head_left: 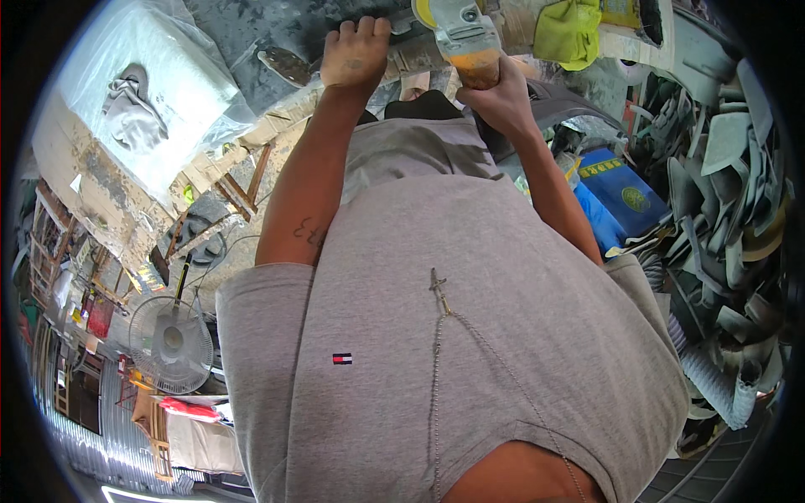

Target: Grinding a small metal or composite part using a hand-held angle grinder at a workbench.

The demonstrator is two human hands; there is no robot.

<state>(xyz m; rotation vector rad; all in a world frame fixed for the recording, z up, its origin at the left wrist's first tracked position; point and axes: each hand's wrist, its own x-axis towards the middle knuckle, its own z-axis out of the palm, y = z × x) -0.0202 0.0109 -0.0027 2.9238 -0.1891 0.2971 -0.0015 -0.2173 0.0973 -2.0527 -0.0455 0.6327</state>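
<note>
My right hand [501, 99] is wrapped round the orange body of an angle grinder [468, 38]. Its grey metal head points away from me, and part of a yellow disc shows at the top edge of the view. To the left, my left hand [358, 57] is closed, knuckles up, at the near edge of a dark grey work surface [272, 21]. A dark strip [407, 32] runs between the hand and the grinder; whatever lies under my left fingers is hidden. Beside that hand rests a brown oval piece [285, 65].
A yellow-green cloth [568, 32] lies right of the grinder. Grey curved pieces [713, 168] pile up at the right, near a blue package [625, 193]. At left are a plastic-covered table [180, 75] with a grey cloth [134, 113] on it, and a standing fan [170, 342].
</note>
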